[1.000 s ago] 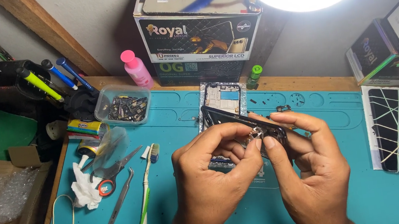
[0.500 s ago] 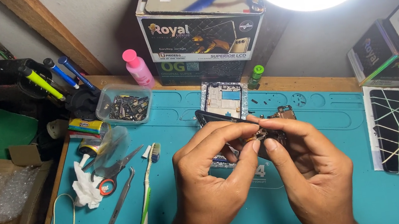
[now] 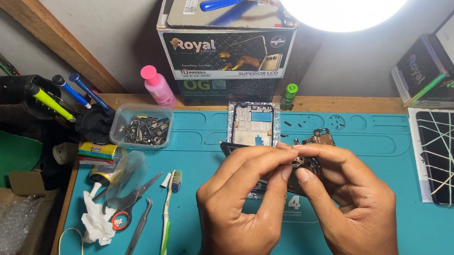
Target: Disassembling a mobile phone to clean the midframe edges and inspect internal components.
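Fingertips of my left hand and right hand pinch a small dark circuit board at frame centre, held above the smooth teal rubber mat. Behind it lies a rectangular phone frame. Lower left lie a slim toothbrush, metal tweezers and red-handled scissors.

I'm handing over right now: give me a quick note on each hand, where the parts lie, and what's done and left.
Left hand and right hand: both pinch a small dark phone part above the teal mat.
Open phone frame lies just behind the hands; board piece beside it.
Tweezers, scissors, toothbrush lie left.
Done: phone opened.
Left: part not yet set down or fitted.
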